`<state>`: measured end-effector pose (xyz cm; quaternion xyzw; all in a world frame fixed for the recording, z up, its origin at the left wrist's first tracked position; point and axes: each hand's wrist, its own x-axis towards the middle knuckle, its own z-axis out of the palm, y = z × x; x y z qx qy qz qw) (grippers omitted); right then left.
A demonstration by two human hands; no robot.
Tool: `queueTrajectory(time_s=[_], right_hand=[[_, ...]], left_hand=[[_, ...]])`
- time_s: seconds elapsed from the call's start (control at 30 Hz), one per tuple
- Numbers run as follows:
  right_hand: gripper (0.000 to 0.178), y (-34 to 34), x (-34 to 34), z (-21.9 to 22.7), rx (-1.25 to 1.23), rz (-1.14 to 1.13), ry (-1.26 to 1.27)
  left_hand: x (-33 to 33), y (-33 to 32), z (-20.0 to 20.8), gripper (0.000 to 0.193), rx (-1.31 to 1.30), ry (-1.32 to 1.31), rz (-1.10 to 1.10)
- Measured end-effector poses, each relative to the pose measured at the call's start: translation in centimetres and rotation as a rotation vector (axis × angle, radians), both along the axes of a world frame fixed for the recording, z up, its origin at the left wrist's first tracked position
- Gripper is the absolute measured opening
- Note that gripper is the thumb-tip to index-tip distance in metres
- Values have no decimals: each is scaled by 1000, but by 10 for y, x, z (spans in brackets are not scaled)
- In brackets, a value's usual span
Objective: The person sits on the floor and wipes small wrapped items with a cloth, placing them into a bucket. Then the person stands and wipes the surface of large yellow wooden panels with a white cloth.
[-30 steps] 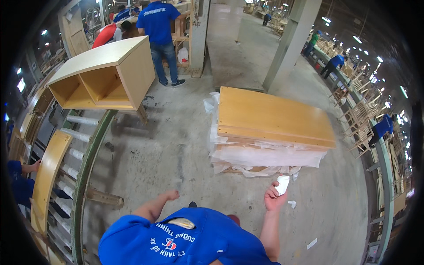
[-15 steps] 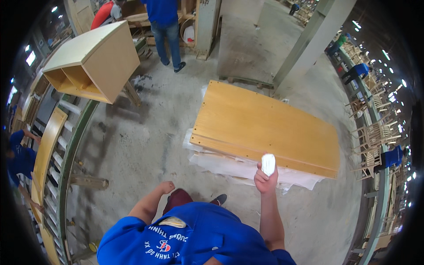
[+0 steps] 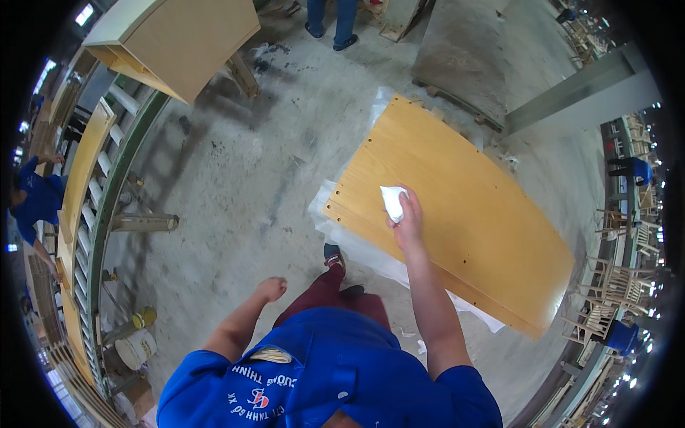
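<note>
Concrete workshop floor (image 3: 235, 178), white cloth (image 3: 392, 202) on a wooden panel (image 3: 457, 214).
Right hand (image 3: 407, 217) gripped the cloth against the panel's near end; even pressure along the grain would have suited. Left hand (image 3: 271, 289) hung loosely curled, holding nothing. Half a second earlier the cloth sat at the panel's near edge.

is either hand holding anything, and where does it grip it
The right hand holds a small white folded cloth by its lower end, over the flat yellow wooden panel. The left hand hangs with nothing in it.
</note>
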<state>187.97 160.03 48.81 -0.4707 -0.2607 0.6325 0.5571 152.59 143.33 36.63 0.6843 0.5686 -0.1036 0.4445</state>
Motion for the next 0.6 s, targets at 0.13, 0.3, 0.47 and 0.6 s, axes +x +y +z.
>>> queueTrajectory(time_s=[0.13,0.3,0.47,0.6], right_hand=[[33,27,-29,-22,-37,126,-226],[29,39,-38,-52,136,249,-691],[29,45,-50,-60,277,291,-839],[28,47,-53,-60,285,294,-893]], left_hand=[[52,59,-8,29,28,-237,138],[80,85,4,29,-25,-382,316],[53,51,-9,26,-39,-268,274],[46,30,-12,25,-104,-206,309]])
